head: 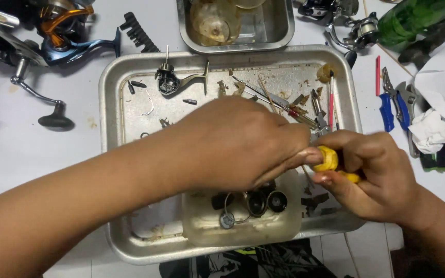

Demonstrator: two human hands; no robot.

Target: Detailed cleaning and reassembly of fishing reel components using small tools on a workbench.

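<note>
The right hand (374,175) is clenched around a yellow-handled tool (330,160), whose handle end pokes out toward the left hand (238,144). The left hand lies palm down, its fingertips pinching that yellow end; what else it grips cannot be seen. Just below both hands sits a plastic tub (243,226) of small dark parts, inside a metal tray (110,103).

A metal tray (110,154) sits mid-table. In its near part stands a plastic tub (202,226) holding what look like small rings and bearings (263,202). Behind the tray lies a smaller metal pan (284,31); fishing reels (52,31) lie left, pliers (395,103) right.
</note>
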